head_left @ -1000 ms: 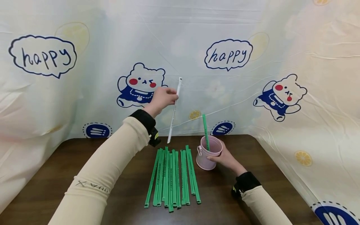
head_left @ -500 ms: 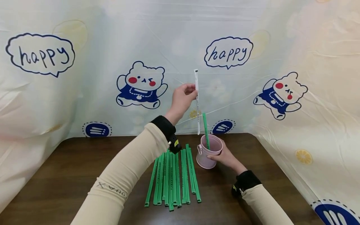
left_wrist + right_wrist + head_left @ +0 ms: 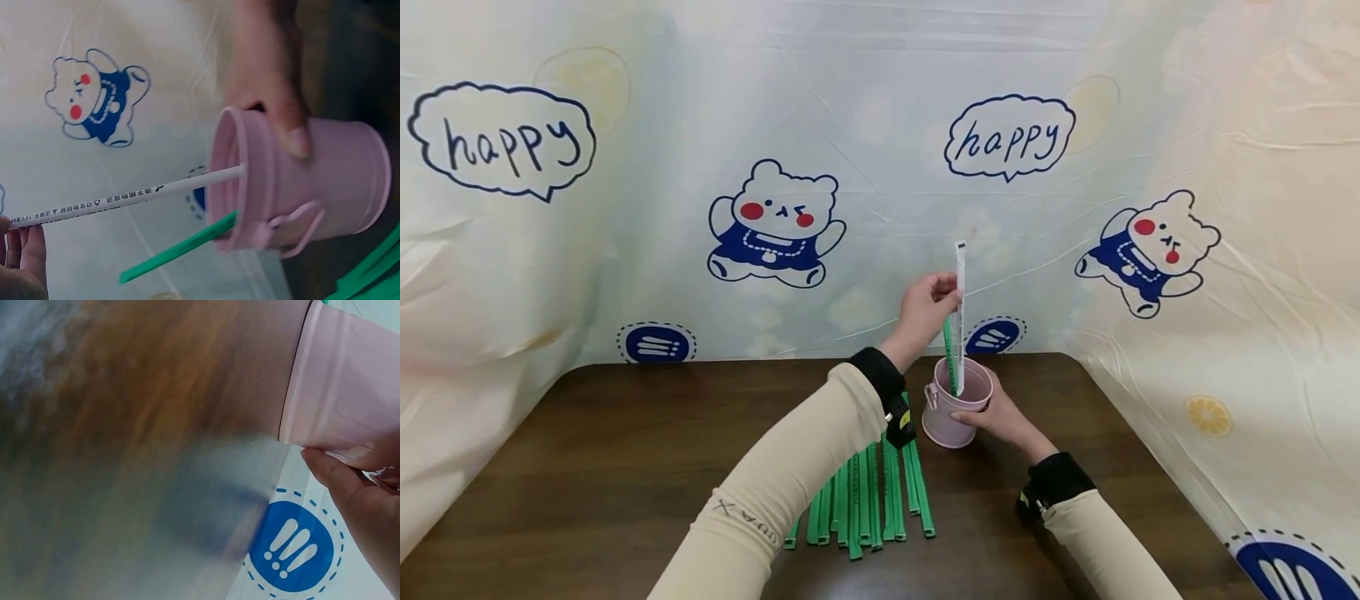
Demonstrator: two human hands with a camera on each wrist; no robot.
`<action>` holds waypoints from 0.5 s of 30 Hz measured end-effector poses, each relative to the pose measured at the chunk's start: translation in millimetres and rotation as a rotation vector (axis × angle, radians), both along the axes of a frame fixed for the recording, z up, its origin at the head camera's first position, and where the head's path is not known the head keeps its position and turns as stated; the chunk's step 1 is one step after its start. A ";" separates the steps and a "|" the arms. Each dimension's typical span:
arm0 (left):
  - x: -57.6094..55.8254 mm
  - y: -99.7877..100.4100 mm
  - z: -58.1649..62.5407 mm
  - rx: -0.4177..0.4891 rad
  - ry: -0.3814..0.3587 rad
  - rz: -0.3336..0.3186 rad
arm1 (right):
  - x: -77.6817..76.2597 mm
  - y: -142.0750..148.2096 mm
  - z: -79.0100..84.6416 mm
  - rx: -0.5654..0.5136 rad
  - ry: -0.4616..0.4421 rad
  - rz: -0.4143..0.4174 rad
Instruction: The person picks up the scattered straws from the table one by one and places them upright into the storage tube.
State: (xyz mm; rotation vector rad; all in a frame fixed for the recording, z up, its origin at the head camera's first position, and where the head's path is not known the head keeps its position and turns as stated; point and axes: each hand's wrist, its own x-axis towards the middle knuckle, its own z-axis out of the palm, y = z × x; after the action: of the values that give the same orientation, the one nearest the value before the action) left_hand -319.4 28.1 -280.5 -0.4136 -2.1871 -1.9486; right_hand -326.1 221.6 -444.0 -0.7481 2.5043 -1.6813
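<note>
White straw (image 3: 960, 333), pinched by fingers of the left hand (image 3: 927, 315), lower end within the mouth of the pink bucket (image 3: 946, 425); right hand (image 3: 1003, 417) grips the bucket's side. Insertion appears under way; next move likely calls for lowering, then release.

Pnk bucket (image 3: 949, 427), grn straws (image 3: 853, 508), blk-printed wht straw (image 3: 128, 198).
</note>
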 end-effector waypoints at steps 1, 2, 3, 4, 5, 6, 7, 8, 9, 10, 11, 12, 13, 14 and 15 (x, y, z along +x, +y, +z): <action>0.1 2.9 -5.7 -0.006 -0.002 -0.007 | -0.2 0.5 -0.1 0.002 0.000 -0.004; 0.7 5.3 -11.6 -0.013 -0.006 -0.014 | -0.5 0.8 -0.2 -0.001 0.000 -0.004; 1.4 7.4 -17.7 -0.019 -0.013 -0.019 | -0.5 1.2 -0.3 -0.001 0.001 -0.004; 2.0 9.2 -23.6 -0.023 -0.016 -0.021 | -0.2 1.3 -0.2 0.000 -0.002 -0.004; 2.6 10.7 -29.3 -0.028 -0.022 -0.021 | 0.1 1.5 -0.1 0.007 -0.007 -0.003; 2.6 11.9 -35.1 -0.035 -0.030 -0.020 | 0.5 1.4 0.1 0.009 -0.019 -0.006; 2.5 12.3 -41.2 -0.045 -0.036 -0.015 | 0.7 1.0 -0.1 0.016 -0.031 -0.006; 2.5 12.5 -46.2 -0.054 -0.044 -0.010 | 0.9 0.3 -0.2 0.022 -0.043 -0.010; 2.3 12.8 -50.7 -0.061 -0.050 -0.006 | 1.1 -0.2 -0.1 0.030 -0.056 -0.015; 1.6 13.1 -54.9 -0.070 -0.049 -0.003 | 1.3 -0.8 0.0 0.038 -0.073 -0.020; 1.1 13.1 -58.7 -0.078 -0.055 -0.004 | 1.2 -0.8 -0.2 0.050 -0.079 -0.027; 0.8 13.2 -62.1 -0.085 -0.057 -0.006 | 1.3 -1.2 0.1 0.052 -0.090 -0.036; 0.4 13.2 -65.2 -0.092 -0.054 -0.008 | 1.2 -1.3 0.3 0.055 -0.097 -0.044; 0.3 13.2 -67.9 -0.097 -0.053 -0.012 | 1.2 -1.4 0.7 0.054 -0.099 -0.051; 0.3 13.0 -70.4 -0.105 -0.054 -0.012 | 1.1 -1.3 1.0 0.052 -0.096 -0.051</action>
State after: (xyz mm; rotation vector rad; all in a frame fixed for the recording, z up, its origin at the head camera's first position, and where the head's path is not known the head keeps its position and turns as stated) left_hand -319.2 41.1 -350.9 -0.3951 -2.3340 -1.8775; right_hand -325.0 220.4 -443.0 -0.5891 2.5115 -1.6186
